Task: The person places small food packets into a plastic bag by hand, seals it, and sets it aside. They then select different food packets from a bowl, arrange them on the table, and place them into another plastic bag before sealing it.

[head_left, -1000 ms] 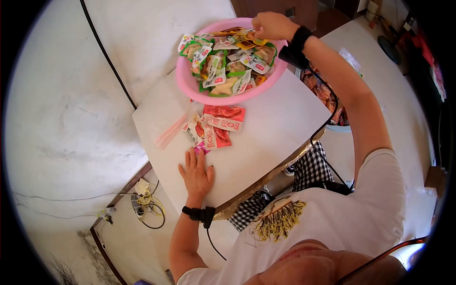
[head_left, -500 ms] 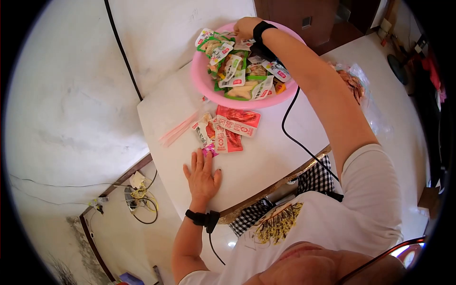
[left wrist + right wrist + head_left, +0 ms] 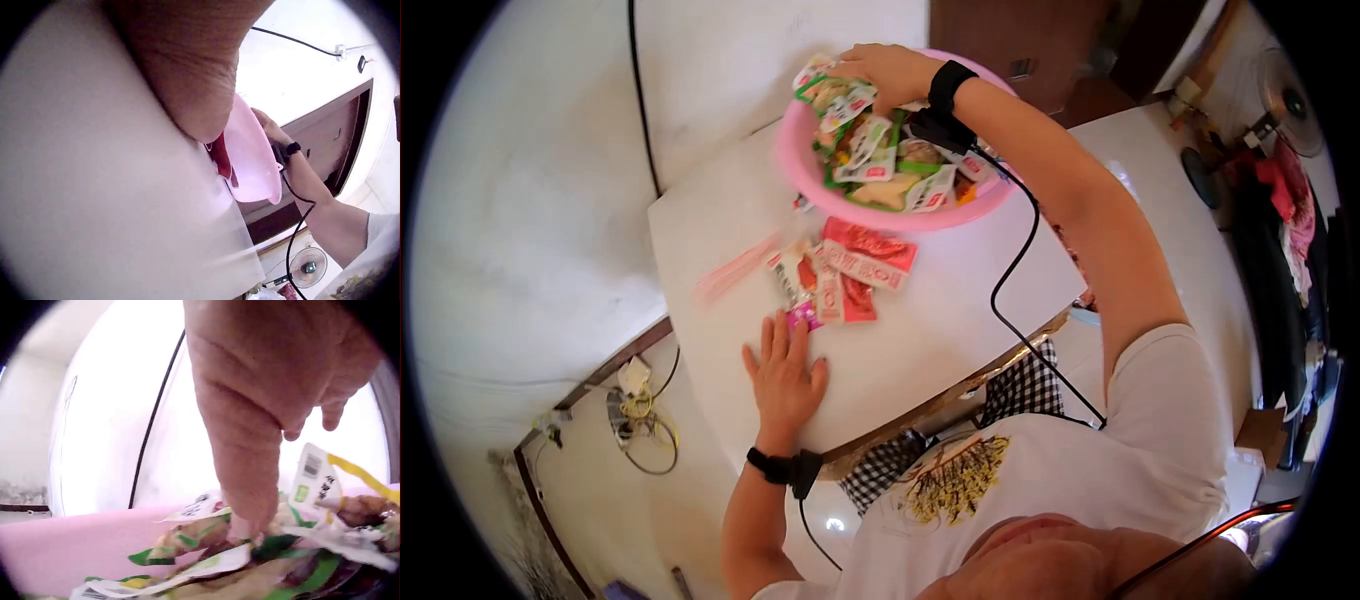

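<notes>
My right hand (image 3: 898, 75) reaches over the far left part of a pink basin (image 3: 798, 160) full of food packets (image 3: 867, 145). In the right wrist view its thumb (image 3: 247, 500) points down among green-and-white packets (image 3: 212, 565), the other fingers apart from it. Whether it touches one firmly is hidden. My left hand (image 3: 788, 385) lies flat on the white table (image 3: 900, 370), fingers spread, fingertips at a small purple packet (image 3: 804, 317). Just beyond lie two red packets (image 3: 868, 255) and a white-and-red one (image 3: 793, 275).
Thin pink strips (image 3: 738, 270) lie on the table's left side. A black cable (image 3: 1000, 290) hangs from the right wrist across the table edge. The wall (image 3: 550, 150) stands to the left, with a power strip and cords (image 3: 635, 425) on the floor.
My right hand has moved left across the basin, from its far right rim to the packets at the far left. The left hand stays flat on the table. The head view has shifted.
</notes>
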A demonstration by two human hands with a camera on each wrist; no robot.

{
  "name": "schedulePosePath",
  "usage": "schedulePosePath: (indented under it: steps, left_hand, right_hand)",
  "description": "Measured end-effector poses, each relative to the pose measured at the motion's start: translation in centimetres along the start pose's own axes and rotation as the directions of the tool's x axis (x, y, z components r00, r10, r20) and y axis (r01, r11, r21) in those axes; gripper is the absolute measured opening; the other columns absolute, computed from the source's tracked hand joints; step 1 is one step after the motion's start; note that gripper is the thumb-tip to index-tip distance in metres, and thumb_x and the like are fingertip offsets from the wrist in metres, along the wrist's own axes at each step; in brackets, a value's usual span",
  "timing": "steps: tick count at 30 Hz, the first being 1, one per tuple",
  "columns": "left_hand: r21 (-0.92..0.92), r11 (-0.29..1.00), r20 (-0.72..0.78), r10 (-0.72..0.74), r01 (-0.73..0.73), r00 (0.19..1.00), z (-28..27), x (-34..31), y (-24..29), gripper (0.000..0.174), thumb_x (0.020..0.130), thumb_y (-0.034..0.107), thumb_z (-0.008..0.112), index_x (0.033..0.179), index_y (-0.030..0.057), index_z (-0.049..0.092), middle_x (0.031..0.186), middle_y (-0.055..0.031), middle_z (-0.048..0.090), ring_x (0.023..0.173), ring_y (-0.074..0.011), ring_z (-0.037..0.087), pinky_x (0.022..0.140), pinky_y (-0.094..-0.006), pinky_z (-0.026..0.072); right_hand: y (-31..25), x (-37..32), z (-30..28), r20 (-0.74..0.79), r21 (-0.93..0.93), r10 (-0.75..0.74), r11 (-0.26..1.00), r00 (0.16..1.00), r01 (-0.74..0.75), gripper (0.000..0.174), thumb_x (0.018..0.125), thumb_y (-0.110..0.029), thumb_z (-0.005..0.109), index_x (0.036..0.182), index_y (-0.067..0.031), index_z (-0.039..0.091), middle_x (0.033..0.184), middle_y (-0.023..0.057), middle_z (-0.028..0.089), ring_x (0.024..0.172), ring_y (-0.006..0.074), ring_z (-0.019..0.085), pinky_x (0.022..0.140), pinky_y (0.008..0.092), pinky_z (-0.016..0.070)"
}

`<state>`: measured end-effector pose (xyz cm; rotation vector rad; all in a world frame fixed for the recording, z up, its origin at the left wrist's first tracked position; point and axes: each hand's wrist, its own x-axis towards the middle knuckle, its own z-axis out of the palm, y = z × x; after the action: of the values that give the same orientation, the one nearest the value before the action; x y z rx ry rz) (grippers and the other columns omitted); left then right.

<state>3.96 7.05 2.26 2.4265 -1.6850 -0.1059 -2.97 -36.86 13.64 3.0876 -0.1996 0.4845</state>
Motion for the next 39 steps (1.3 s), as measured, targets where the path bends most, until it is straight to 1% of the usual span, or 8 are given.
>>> schedulePosePath:
  steps: [2, 9, 14, 18, 21, 27, 35, 39]
  left_hand:
    - [0.011, 1.0, -0.007, -0.008, 0.008, 1.0, -0.4, -0.5, -0.4, 0.063, 0.08, 0.029, 0.056, 0.139, 0.0101, 0.044, 0.149, -0.0179, 0.033, 0.139, -0.0337, 0.028, 0.107, -0.0624, 0.0158]
    - [0.002, 0.999, -0.079, 0.033, -0.033, 0.996, 0.1, -0.4, -0.6, 0.063, 0.08, 0.03, 0.056, 0.139, 0.0106, 0.045, 0.147, -0.0185, 0.036, 0.137, -0.0347, 0.031, 0.106, -0.0626, 0.018]
    - [-0.005, 0.999, -0.085, 0.032, -0.033, 0.996, -0.1, -0.5, -0.4, 0.062, 0.081, 0.03, 0.056, 0.139, 0.0106, 0.044, 0.148, -0.0181, 0.035, 0.138, -0.0344, 0.031, 0.106, -0.0625, 0.0184]
    - [-0.014, 0.999, -0.092, 0.033, -0.035, 0.995, 0.0, -0.6, -0.5, 0.062, 0.082, 0.031, 0.056, 0.139, 0.011, 0.044, 0.148, -0.0175, 0.035, 0.138, -0.0341, 0.03, 0.106, -0.0627, 0.0188]
    - [-0.006, 0.999, -0.096, 0.032, -0.033, 0.995, 0.3, -0.7, -0.7, 0.061, 0.083, 0.032, 0.055, 0.139, 0.0112, 0.044, 0.149, -0.0171, 0.034, 0.138, -0.0338, 0.029, 0.106, -0.0628, 0.0189]
    - [-0.021, 0.999, -0.132, 0.029, -0.032, 0.991, 0.8, -0.8, -0.8, 0.058, 0.084, 0.032, 0.055, 0.137, 0.0114, 0.046, 0.148, -0.0153, 0.035, 0.138, -0.0326, 0.03, 0.106, -0.0632, 0.0191]
    - [-0.078, 0.997, -0.19, 0.013, -0.028, 0.982, 1.5, -1.1, -1.5, 0.055, 0.085, 0.034, 0.055, 0.134, 0.0119, 0.049, 0.147, -0.0133, 0.037, 0.137, -0.0302, 0.032, 0.107, -0.0631, 0.0184]
    - [-0.083, 0.996, -0.169, 0.015, -0.029, 0.986, 1.4, -1.0, -1.5, 0.056, 0.084, 0.033, 0.055, 0.136, 0.0118, 0.047, 0.148, -0.0142, 0.036, 0.138, -0.0311, 0.031, 0.106, -0.0633, 0.0187]
  right_hand:
    - [-1.3, 1.1, 2.1, -0.046, -0.083, -0.127, 0.989, 0.991, 0.123, 0.064, 0.067, -0.008, 0.072, 0.128, -0.0198, 0.058, 0.126, 0.0153, 0.055, 0.107, 0.0317, 0.057, 0.095, 0.038, 0.0456]
    - [-1.6, 3.1, 1.4, 0.192, 0.171, 0.247, 0.945, 0.95, -0.28, 0.041, 0.081, -0.002, 0.055, 0.116, -0.0198, 0.066, 0.094, 0.0143, 0.067, 0.086, 0.0312, 0.063, 0.079, 0.0409, 0.0482]
    - [-0.8, 1.6, 0.2, -0.107, 0.287, 0.385, 0.895, 0.917, -0.342, 0.026, 0.091, -0.019, 0.05, 0.107, -0.0091, 0.068, 0.091, 0.0168, 0.067, 0.078, 0.0329, 0.064, 0.072, 0.0415, 0.0505]
    - [3.9, 1.1, 2.1, -0.455, 0.037, 0.15, 0.988, 0.878, -0.149, 0.026, 0.093, -0.022, 0.047, 0.104, -0.0085, 0.067, 0.09, 0.017, 0.067, 0.076, 0.0355, 0.063, 0.072, 0.0428, 0.0514]
    - [0.9, -1.5, -1.4, -0.334, 0.138, 0.348, 0.937, 0.876, -0.32, 0.026, 0.093, -0.023, 0.047, 0.103, -0.0087, 0.067, 0.091, 0.0179, 0.067, 0.08, 0.0357, 0.063, 0.075, 0.044, 0.0508]
    - [1.5, -5.9, -4.0, -0.485, -0.075, 0.11, 0.983, 0.868, -0.166, 0.026, 0.092, -0.016, 0.048, 0.109, -0.0085, 0.066, 0.102, 0.0181, 0.066, 0.092, 0.0366, 0.062, 0.082, 0.042, 0.0495]
    - [-6.1, -9.1, -5.6, -0.019, -0.296, 0.152, 0.943, 0.988, -0.15, 0.034, 0.082, -0.014, 0.063, 0.115, -0.0064, 0.064, 0.127, 0.017, 0.056, 0.116, 0.033, 0.053, 0.097, 0.0381, 0.0433]
    - [-13.4, -7.3, -5.6, -0.036, 0.105, 0.044, 0.994, 0.998, -0.04, 0.036, 0.084, -0.013, 0.063, 0.119, -0.0045, 0.06, 0.121, 0.0134, 0.061, 0.11, 0.0288, 0.058, 0.094, 0.0347, 0.0453]
